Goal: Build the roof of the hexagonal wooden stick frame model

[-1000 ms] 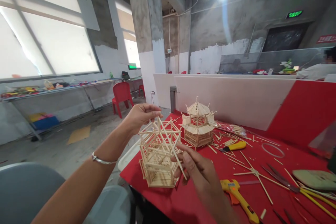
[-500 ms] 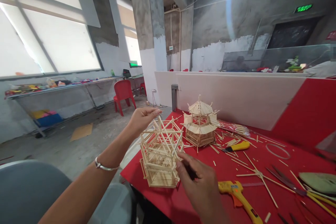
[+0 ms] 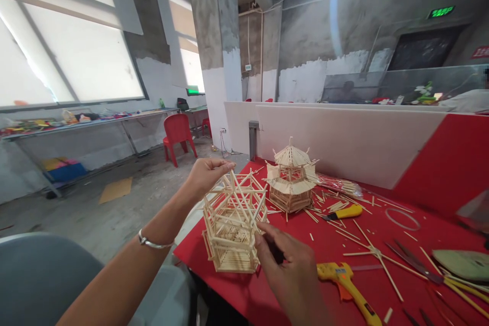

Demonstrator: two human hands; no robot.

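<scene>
A hexagonal frame of thin wooden sticks [image 3: 233, 229] stands at the near left edge of the red table [image 3: 336, 249]. My left hand [image 3: 208, 175] pinches the top rim of this frame at its far left. My right hand [image 3: 290, 270] is at the frame's right side, its fingertips closed on a thin stick that joins the frame. Behind the frame stands a finished stick pagoda [image 3: 292, 178] with two tiered roofs.
A yellow utility knife [image 3: 349, 290] lies near my right hand and a smaller yellow cutter [image 3: 342, 212] near the pagoda. Loose sticks, a star of crossed sticks [image 3: 376, 254], scissors [image 3: 408, 260] and a clear ring [image 3: 403, 219] lie about. A white and red partition backs the table. A person sits far right.
My right hand has moved in towards the frame and lowered the stick it held, which now lies against the frame's right side. My left hand keeps its pinch on the rim.
</scene>
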